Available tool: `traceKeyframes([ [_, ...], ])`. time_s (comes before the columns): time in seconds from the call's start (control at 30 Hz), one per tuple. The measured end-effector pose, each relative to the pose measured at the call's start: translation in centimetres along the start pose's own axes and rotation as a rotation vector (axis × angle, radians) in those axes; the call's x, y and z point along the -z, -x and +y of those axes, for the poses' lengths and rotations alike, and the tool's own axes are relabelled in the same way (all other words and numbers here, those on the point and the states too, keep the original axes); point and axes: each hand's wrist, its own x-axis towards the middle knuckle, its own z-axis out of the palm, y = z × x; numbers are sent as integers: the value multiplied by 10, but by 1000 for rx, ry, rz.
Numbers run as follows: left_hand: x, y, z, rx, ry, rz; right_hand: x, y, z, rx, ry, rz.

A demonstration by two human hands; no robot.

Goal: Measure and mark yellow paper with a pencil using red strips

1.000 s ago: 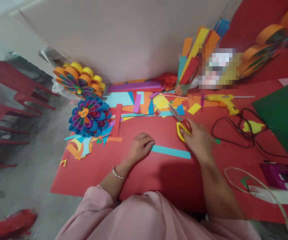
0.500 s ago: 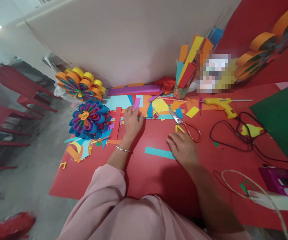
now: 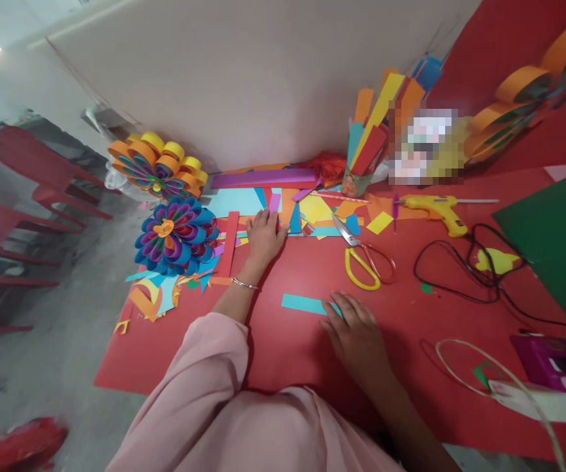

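The left hand [image 3: 264,237] rests with loose fingers over the paper scraps [image 3: 315,206]; whether it holds one, I cannot tell. The turquoise strip [image 3: 302,303] seems light, flexible and easily creased, best pinched gently by its edges; its right end lies under the right hand [image 3: 356,331], whose fingers are relaxed, not pinching.

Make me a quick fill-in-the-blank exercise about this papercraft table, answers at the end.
The right hand partly covers the ____ end (left or right in the picture) of the turquoise paper strip.
The scissors have one red handle and one ____ handle.
The bracelet is on the ____ wrist.
The nearer paper flower has ____ outer loops.

Missing words: right; yellow; left; blue.
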Motion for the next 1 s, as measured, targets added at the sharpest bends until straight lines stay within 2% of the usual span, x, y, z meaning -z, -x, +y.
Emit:
traceKeyframes([
  [0.17,5,11,8,-39,8,-25,0,0,-2,0,2,-9],
  [0.37,3,44,22,-182,61,-4,2,-1,-2,-6,-7,-11],
  [0.5,-1,54,21,-256,124,31,4,-2,-2,-9,-15,-3],
  [0.6,-1,54,18,-262,164,43,4,-2,-3,-21,-18,-11],
  [0.73,6,52,20,-170,152,84,3,1,-3,-21,-41,-11],
  [0.87,13,45,30,20,57,126,7,0,0,-74,-166,30],
  [0.93,14,41,35,88,12,92,16,-8,2,-161,-261,94],
  [1.0,13,38,38,117,-11,51,32,-19,4,-258,-330,210],
])
